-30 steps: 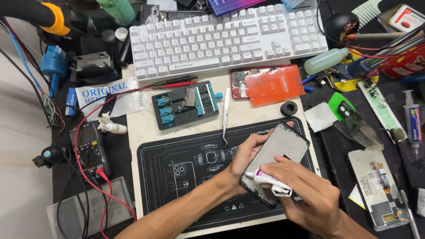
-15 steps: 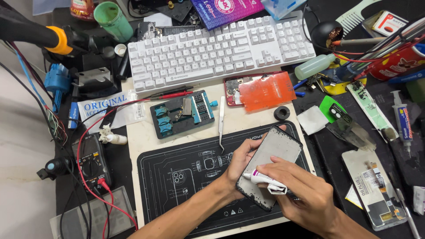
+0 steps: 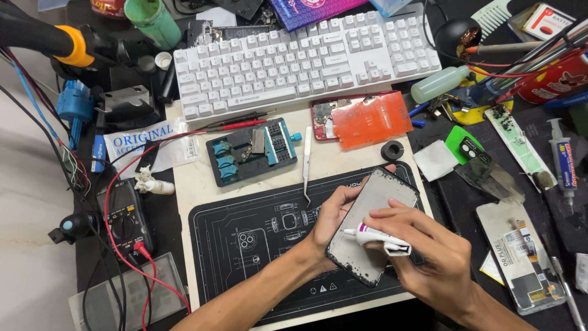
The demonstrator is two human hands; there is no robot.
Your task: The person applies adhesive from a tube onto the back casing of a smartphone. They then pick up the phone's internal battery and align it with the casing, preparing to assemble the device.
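Observation:
My left hand [image 3: 327, 224] grips a dark phone frame [image 3: 373, 214] by its left edge and holds it tilted over the black repair mat [image 3: 245, 245]. My right hand [image 3: 429, 251] pinches a small white glue tube [image 3: 376, 238]. The tube's nozzle points left and rests at the lower left part of the phone frame. My right palm covers the frame's right lower edge.
Steel tweezers [image 3: 307, 164] lie just above my left hand. A blue board holder [image 3: 251, 150], an orange phone back [image 3: 361, 119] and a white keyboard [image 3: 306, 61] sit farther back. A multimeter [image 3: 122, 220] with red leads is at left; phone parts [image 3: 520, 251] and a syringe [image 3: 562, 160] at right.
The view has drifted slightly, so the whole bench sits a little lower in frame. Both hands stay on the phone frame, with the glue tube still at its lower left part.

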